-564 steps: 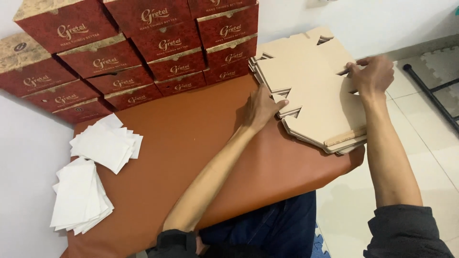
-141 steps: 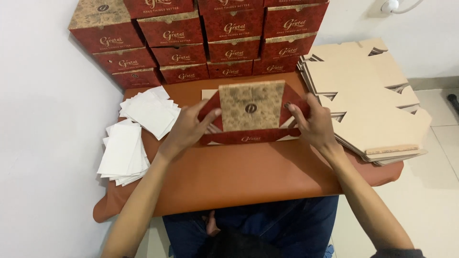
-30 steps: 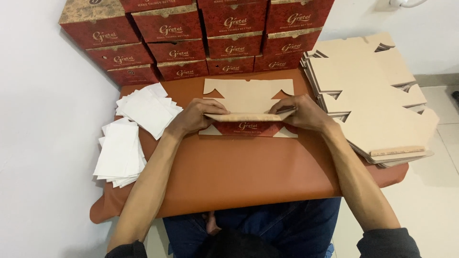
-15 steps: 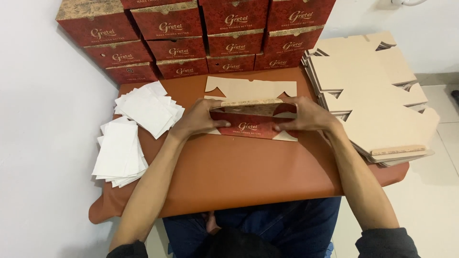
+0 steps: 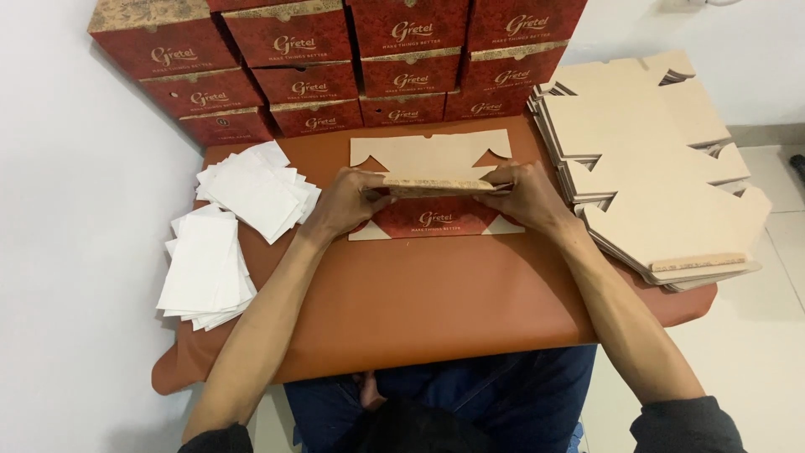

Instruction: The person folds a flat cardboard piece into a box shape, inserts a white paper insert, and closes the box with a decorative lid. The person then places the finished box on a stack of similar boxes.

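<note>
While pinched at both ends — half-folded red-and-tan box blank (image 5: 432, 189), front panel upright.

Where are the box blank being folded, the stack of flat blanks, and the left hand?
box blank (image 5: 436, 220), head view, on its red printed front panel.
stack of flat blanks (image 5: 654, 159), head view, on the top tan sheet.
left hand (image 5: 344, 201), head view, on its back.

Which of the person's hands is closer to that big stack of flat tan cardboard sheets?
The right hand. It grips the right end of the box blank being folded, just beside the stack of flat cardboard sheets. The left hand holds the blank's far end, nearer the white paper sheets.
</note>
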